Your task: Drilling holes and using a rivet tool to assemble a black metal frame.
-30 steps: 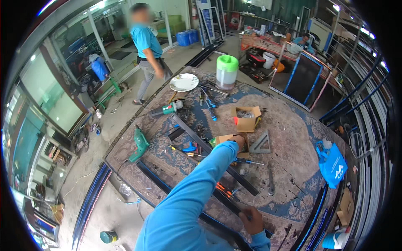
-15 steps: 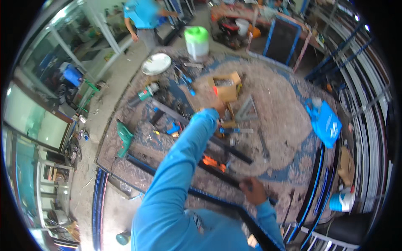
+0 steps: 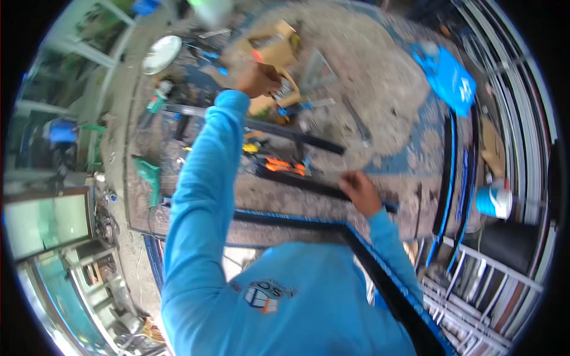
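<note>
Left hand [image 3: 259,80] has shifted leftward over the small box [image 3: 294,90], fingers' [image 3: 274,76] grip unclear, larger box [image 3: 279,54] beyond.

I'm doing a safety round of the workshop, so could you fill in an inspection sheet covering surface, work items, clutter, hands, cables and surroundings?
Surface: patterned rug-like cover, worn-looking.
Work items: small open cardboard box by the left hand; dark bar at the right hand.
Clutter: larger cardboard box, grey triangle, wrench, orange tool, green drill, pale plate.
Hands: both bare; blur hides whether either grips anything.
Cables: thin dark cord near the drill; its ends are unclear.
Surroundings: blue bag and blue-and-white bucket on the right; framed panel on the left.
</note>
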Demonstrator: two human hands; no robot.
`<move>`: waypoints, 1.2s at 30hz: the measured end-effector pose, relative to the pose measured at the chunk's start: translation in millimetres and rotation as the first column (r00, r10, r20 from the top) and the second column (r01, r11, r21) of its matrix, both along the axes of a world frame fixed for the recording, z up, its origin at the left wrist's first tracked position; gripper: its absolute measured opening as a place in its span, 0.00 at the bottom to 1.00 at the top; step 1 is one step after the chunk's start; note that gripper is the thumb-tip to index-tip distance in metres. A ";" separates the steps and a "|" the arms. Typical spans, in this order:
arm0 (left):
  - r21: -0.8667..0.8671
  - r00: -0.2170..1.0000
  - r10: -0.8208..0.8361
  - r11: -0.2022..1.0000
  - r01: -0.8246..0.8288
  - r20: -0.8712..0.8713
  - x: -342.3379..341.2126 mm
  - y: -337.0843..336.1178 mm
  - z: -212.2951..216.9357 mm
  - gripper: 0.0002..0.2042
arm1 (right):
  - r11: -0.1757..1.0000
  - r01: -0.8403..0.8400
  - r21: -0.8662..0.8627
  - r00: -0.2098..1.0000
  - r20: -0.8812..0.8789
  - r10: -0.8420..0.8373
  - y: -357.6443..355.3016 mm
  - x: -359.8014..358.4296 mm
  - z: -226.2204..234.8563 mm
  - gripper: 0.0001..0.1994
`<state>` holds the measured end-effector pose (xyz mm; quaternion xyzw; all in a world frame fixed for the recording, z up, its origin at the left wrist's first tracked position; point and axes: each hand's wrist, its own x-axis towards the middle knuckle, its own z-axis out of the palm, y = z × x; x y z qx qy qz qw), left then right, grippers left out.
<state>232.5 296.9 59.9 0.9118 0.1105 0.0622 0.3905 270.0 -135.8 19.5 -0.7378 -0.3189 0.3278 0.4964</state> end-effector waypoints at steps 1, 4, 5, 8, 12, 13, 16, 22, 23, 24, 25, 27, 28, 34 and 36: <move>-0.329 0.996 -0.089 0.940 0.093 0.026 0.6 -30.4 -7.2 0.08 | 0.999 0.041 -0.030 0.998 0.038 -0.039 -2.4 4.5 -8.8 0.13; -0.256 0.979 -0.105 0.965 0.058 -0.175 -15.0 -123.6 -42.0 0.08 | 0.976 0.216 0.016 0.915 -0.353 -0.197 -3.6 13.5 -40.7 0.14; -0.247 0.982 -0.175 0.957 0.152 -0.073 -19.1 -152.9 -57.8 0.09 | 0.971 0.236 -0.030 0.898 -0.376 -0.230 -4.6 16.1 -51.6 0.14; -0.253 0.990 -0.121 0.962 0.099 -0.074 -23.8 -226.0 -105.8 0.09 | 0.969 0.240 -0.058 0.894 -0.377 -0.244 -4.9 21.8 -83.7 0.15; -0.247 0.999 0.014 0.969 -0.022 -0.035 -26.5 -272.5 -142.0 0.11 | 0.967 0.227 -0.114 0.930 -0.269 -0.250 -2.6 23.9 -121.8 0.12; -0.266 0.997 0.040 0.962 -0.055 -0.061 -30.4 -274.8 -143.9 0.13 | 0.979 0.190 -0.078 0.941 -0.270 -0.204 -1.2 24.2 -128.0 0.12; -0.073 0.997 0.017 0.997 -0.011 0.076 -57.8 -260.1 -135.1 0.20 | 0.976 0.174 -0.135 0.969 -0.155 -0.194 1.3 24.7 -133.9 0.10; 0.464 0.943 0.319 0.852 -0.242 -0.093 -140.4 -147.2 -108.0 0.23 | 0.947 0.091 -0.308 0.962 0.274 -0.003 -7.7 25.3 -107.4 0.07; 0.568 0.918 0.303 0.816 -0.112 -0.255 -145.1 -135.0 -110.2 0.25 | 0.944 0.057 -0.324 0.937 0.345 0.062 -8.3 26.4 -103.4 0.07; 0.550 0.934 0.215 0.835 -0.024 -0.286 -148.0 -122.1 -113.7 0.25 | 0.932 0.041 -0.360 0.902 0.414 0.120 -9.8 27.5 -100.3 0.07; 0.566 0.927 0.188 0.824 0.032 -0.325 -146.7 -113.3 -119.6 0.23 | 0.908 0.032 -0.418 0.868 0.463 0.183 -9.8 28.6 -99.0 0.09; 0.551 0.894 0.116 0.819 0.160 -0.432 -140.4 -100.1 -132.6 0.20 | 0.862 0.000 -0.508 0.843 0.464 0.273 -10.2 32.9 -99.2 0.09; 0.547 0.922 0.080 0.823 0.154 -0.379 -135.4 -95.5 -138.7 0.19 | 0.821 -0.010 -0.571 0.804 0.484 0.346 -9.2 36.1 -100.9 0.09; 0.376 0.945 -0.042 0.911 0.170 -0.325 -149.5 -107.7 -122.2 0.20 | 0.921 0.085 -0.379 0.762 0.620 0.185 -15.9 46.8 -107.6 0.07; 0.288 0.922 0.029 0.953 0.090 -0.385 -168.6 -126.3 -90.2 0.19 | 0.918 0.076 -0.390 0.819 0.549 0.165 -19.4 49.9 -104.3 0.06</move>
